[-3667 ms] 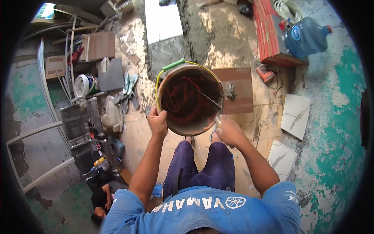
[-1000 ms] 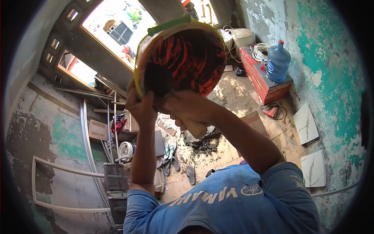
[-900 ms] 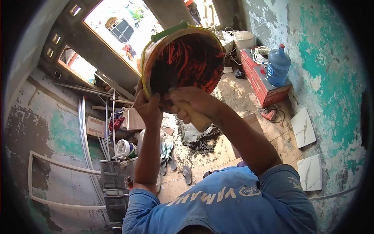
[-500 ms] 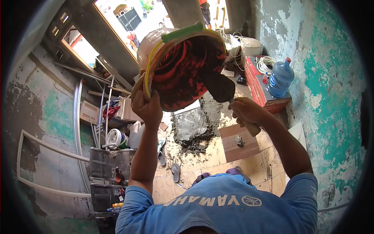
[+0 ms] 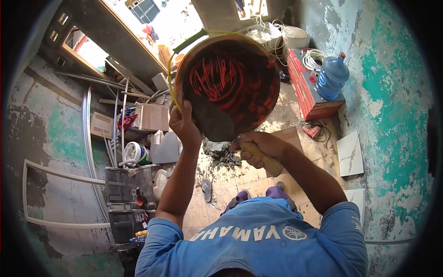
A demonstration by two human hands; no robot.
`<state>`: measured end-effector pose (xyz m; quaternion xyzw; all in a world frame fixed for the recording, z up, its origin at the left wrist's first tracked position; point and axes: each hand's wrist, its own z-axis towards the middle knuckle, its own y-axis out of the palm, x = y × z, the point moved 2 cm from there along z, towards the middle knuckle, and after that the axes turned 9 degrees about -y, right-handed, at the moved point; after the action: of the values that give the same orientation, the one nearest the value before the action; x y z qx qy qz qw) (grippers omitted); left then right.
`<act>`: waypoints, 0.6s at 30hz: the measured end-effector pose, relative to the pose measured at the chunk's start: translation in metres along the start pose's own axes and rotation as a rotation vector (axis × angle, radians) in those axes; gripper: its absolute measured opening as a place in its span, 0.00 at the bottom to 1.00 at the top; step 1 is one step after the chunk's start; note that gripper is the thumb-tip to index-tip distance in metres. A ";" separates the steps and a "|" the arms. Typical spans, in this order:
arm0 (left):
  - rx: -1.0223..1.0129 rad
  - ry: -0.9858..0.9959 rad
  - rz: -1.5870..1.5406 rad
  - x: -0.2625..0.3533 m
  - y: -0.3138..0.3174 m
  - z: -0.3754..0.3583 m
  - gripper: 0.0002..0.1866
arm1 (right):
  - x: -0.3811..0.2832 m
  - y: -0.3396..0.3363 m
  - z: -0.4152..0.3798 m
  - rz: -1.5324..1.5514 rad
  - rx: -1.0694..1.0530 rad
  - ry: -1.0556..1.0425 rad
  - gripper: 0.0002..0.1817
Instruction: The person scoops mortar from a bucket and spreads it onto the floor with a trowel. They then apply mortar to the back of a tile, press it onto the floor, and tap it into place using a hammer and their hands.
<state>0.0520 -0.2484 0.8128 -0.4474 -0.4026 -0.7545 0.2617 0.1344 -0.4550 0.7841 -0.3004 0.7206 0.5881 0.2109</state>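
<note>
Your left hand (image 5: 185,125) gripped the raised bucket (image 5: 253,85) at its rim; your right hand (image 5: 260,147) held the trowel (image 5: 211,121), blade inside the bucket, apparently scraping, which called for steady support.

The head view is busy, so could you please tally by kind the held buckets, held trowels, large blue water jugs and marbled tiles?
Held bucket: 1
Held trowel: 1
Blue water jug: 1
Marbled tiles: 2
Total: 5
</note>
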 end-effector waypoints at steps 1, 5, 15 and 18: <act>0.026 -0.044 -0.043 -0.014 0.000 -0.004 0.07 | 0.005 -0.005 -0.001 -0.014 0.052 -0.018 0.22; 0.182 -0.268 -0.053 -0.079 -0.029 -0.027 0.06 | 0.034 -0.054 -0.039 -0.174 0.253 -0.251 0.18; 0.558 -0.693 0.533 -0.307 -0.234 -0.176 0.09 | 0.270 -0.367 -0.068 -1.008 1.159 -0.119 0.22; 0.572 -0.787 0.602 -0.351 -0.257 -0.229 0.09 | 0.353 -0.486 -0.013 -1.083 1.350 0.118 0.19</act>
<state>-0.0863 -0.2908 0.3426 -0.7009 -0.5127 -0.2845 0.4061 0.2081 -0.5953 0.2046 -0.4429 0.6831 -0.1632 0.5573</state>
